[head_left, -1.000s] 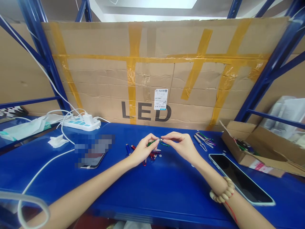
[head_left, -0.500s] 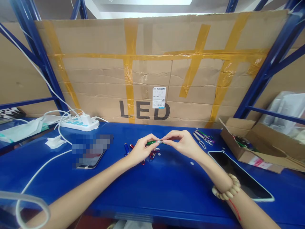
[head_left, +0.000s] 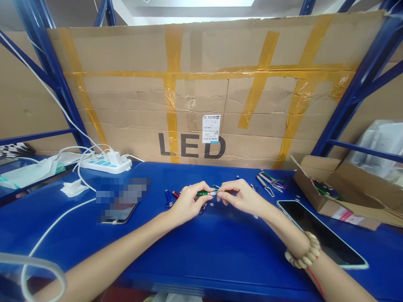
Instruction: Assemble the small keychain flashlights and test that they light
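My left hand (head_left: 189, 200) pinches the body of a small green pen-like torch (head_left: 204, 193) just above the blue shelf top (head_left: 201, 247). My right hand (head_left: 241, 195) pinches its silver end from the right, so both hands are closed on the same piece. Under my left hand lie more small torches, one blue (head_left: 168, 197) and one red (head_left: 175, 194). A bunch of coloured carabiner clips (head_left: 269, 181) lies right of my right hand. A bead bracelet (head_left: 302, 253) is on my right wrist.
A dark tablet (head_left: 321, 235) lies at the right, beside an open cardboard box (head_left: 340, 197) with parts. A phone (head_left: 121, 209) lies left, with a white power strip (head_left: 105, 163) and cables behind it. A taped cardboard sheet marked LED (head_left: 201, 92) forms the back wall.
Both hands have sunk a little lower towards the shelf top with the green torch still between them. Several clips behind my right hand have come into sight.
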Demonstrator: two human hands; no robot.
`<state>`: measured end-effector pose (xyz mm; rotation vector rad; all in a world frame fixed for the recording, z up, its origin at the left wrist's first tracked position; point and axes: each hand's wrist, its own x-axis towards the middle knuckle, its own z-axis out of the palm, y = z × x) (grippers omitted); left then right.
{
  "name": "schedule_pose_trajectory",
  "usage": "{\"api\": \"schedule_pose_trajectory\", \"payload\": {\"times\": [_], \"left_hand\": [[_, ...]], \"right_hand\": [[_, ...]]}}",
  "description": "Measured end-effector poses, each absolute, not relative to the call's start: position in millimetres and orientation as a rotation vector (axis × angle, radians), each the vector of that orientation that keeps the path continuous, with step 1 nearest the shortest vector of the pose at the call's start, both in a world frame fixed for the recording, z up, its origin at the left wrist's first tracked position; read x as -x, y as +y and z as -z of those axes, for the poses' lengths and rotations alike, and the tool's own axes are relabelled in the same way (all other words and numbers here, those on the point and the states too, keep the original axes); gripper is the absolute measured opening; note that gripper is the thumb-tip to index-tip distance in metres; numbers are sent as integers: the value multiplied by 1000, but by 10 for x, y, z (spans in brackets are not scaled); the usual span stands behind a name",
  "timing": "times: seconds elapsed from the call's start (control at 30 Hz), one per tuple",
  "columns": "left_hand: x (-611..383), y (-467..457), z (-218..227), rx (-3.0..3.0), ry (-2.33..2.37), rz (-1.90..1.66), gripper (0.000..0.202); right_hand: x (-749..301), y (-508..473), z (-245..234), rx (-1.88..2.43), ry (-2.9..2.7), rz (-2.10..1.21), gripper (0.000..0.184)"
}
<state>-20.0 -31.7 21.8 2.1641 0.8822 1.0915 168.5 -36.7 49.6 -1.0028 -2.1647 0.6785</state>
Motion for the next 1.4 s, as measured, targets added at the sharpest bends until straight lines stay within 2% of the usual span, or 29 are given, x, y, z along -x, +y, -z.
{"api": "schedule_pose_trajectory", "payload": {"times": [0.1, 0.4, 0.67, 1.03, 1.23, 1.4], "left_hand": [[214, -328, -230, -2256, 922, -1165, 11], [252, -260, -221, -2564, 839, -1257, 15], [223, -271, -319, -2255, 870, -1070, 22], [201, -211, -267, -2050, 920, -1077, 25], [219, -185, -316, -1902, 869, -1034, 27], [225, -211, -295, -1905, 845, -927, 26]], "right_hand": [[-1630, -402, -492, 999, -2154, -710, 34], [-1577, -287, -330, 906, -1952, -1175, 51], [-1551, -310, -435, 1011, -1853, -1221, 55], [-1600, -259, -372, 1086, -1943, -920, 46], [-1646, -224, -350, 904, -1914, -424, 28], [-1664, -206, -347, 770, -1952, -295, 16]]}}
